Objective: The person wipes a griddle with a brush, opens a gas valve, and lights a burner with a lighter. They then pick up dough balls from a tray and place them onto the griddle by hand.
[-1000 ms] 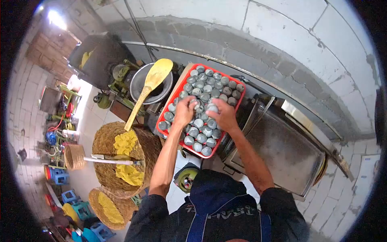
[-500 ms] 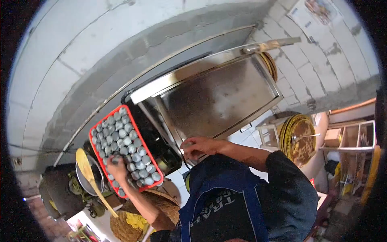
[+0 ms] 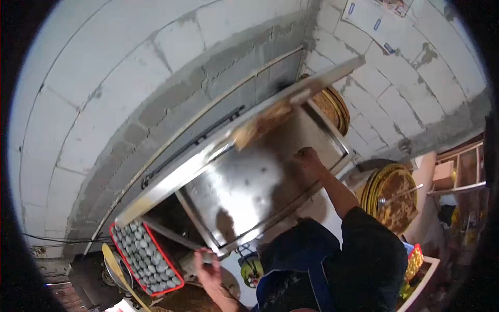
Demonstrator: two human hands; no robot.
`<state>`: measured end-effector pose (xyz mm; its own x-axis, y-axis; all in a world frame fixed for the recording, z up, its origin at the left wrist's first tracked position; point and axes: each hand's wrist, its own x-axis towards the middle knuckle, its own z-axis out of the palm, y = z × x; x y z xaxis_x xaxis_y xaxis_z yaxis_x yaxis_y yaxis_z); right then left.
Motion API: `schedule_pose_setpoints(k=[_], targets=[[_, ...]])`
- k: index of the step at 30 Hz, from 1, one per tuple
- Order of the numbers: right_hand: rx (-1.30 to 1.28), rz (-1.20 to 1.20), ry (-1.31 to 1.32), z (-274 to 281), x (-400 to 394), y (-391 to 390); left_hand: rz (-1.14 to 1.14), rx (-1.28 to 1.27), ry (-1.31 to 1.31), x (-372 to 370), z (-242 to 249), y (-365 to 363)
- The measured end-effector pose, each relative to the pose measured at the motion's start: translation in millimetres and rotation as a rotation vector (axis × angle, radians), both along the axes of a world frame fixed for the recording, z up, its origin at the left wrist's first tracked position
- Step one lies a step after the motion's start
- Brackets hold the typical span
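My right hand (image 3: 311,158) is over the right part of a flat metal plate (image 3: 244,192) with a raised frame, its fingers curled. What it holds, if anything, is hidden. My left hand (image 3: 209,270) is at the plate's front left corner, fingers apart and nothing visible in them. To the left of it, a red-rimmed tray (image 3: 179,285) is filled with rows of dark grey balls (image 3: 145,255). A long metal-edged lid (image 3: 176,187) slants along the back of the plate, one end overlapping the tray in this view.
A wooden paddle (image 3: 115,265) rests across a metal bowl (image 3: 118,278) at far left. Stacked round woven trays (image 3: 392,197) stand at right, with more round trays (image 3: 332,109) behind the plate. A green item (image 3: 251,271) is near my body. Block walls (image 3: 223,31) enclose the back.
My left hand has left the balls in the tray and moved to the plate's corner. My right hand has moved from the plate's left edge to over its right part. The view has shifted.
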<state>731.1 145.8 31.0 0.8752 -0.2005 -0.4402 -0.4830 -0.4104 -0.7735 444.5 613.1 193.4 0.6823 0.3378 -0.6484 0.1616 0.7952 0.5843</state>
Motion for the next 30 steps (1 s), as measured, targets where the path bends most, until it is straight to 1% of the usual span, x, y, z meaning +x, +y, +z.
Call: schedule_pose_setpoints(k=[1,2,3,4,5,7,8,9,10,12,13,14,16,18,19,20,21,22,24,25,27,28,30], targets=[[-0.168,0.103,-0.061,-1,24,-16,-0.019,0.012,0.104,11,-3,-39],[-0.330,0.198,-0.113,-4,43,-27,-0.149,-0.046,0.096,11,-24,-60],[-0.330,0.163,-0.108,-10,76,-42,-0.157,-0.094,0.058,20,-42,-90],[-0.337,0.131,-0.101,-17,107,-57,-0.225,-0.166,0.126,29,-47,-115],[-0.328,0.124,-0.091,-21,122,-67,-0.295,-0.265,0.125,40,-54,-135],[-0.306,-0.125,-0.562,-33,143,-80,-0.382,-0.325,0.175,63,-61,-171],[-0.296,-0.135,-0.553,-47,147,-88,-0.397,-0.316,0.205,80,-58,-190],[-0.392,-0.124,-0.498,-63,146,-90,-0.411,-0.308,0.235,97,-56,-206],[-0.488,-0.110,-0.441,-80,146,-93,-0.461,-0.303,0.219,109,-65,-214],[-0.578,0.085,-0.268,-79,123,-98,-0.579,-0.281,0.175,148,-60,-240],[-0.588,0.138,-0.255,-72,119,-99,-0.652,-0.283,0.157,168,-65,-246],[-0.596,0.161,-0.252,-69,119,-101,-0.651,-0.276,0.163,182,-68,-254],[-0.604,0.127,-0.281,-63,128,-101,-0.746,-0.201,0.157,205,-71,-268],[-0.624,0.037,-0.333,-63,130,-99,-0.708,-0.171,0.198,224,-73,-288],[-0.648,-0.058,-0.395,-63,132,-97,-0.672,-0.141,0.226,234,-74,-295],[-0.644,-0.058,-0.395,-63,129,-93,-0.674,-0.131,0.245,242,-83,-298],[-0.563,0.231,-0.216,-63,116,-86,-0.673,-0.130,0.249,248,-94,-301],[-0.471,0.513,-0.032,-61,100,-78,-0.671,-0.181,0.214,254,-107,-303],[0.280,0.407,-0.133,-16,66,-58,-0.686,-0.274,0.168,271,-142,-309],[0.378,0.397,-0.128,-17,48,-52,-0.684,-0.272,0.172,281,-151,-315],[0.333,0.564,-0.222,-7,39,-50,-0.704,-0.202,0.207,306,-165,-338],[0.336,0.562,-0.222,-4,42,-51,-0.706,-0.199,0.210,317,-175,-348],[0.564,0.507,-0.036,2,65,-60,-0.607,-0.161,0.131,339,-199,-365]])
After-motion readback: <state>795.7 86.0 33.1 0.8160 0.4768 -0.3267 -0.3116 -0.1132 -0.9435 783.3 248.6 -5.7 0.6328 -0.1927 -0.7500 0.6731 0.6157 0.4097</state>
